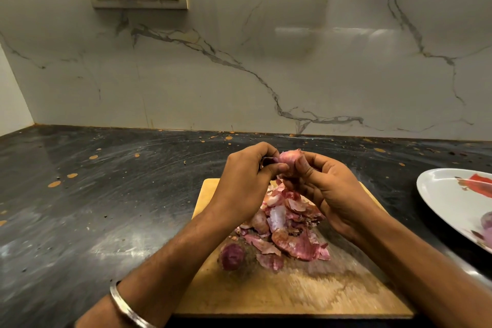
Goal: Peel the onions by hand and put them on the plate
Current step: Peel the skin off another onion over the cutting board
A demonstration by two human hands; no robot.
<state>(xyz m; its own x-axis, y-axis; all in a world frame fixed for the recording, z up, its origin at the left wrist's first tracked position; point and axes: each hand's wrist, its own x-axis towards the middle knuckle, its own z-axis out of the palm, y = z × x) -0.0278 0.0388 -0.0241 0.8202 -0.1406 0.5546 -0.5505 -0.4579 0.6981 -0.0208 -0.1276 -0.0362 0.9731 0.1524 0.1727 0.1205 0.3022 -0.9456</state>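
A bangle (125,306) circles the left wrist. The left hand (246,176) pinches skin off an onion (288,161) gripped by the right hand (327,189), above a heap of peels (287,229) on the cutting board (279,293). The plate (442,194) sits far right.

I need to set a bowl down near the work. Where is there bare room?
The dark counter left of the cutting board is bare, as is the strip behind the hands up to the wall. The board's near edge is free. Its middle is crowded with onion peels; the plate fills the right.
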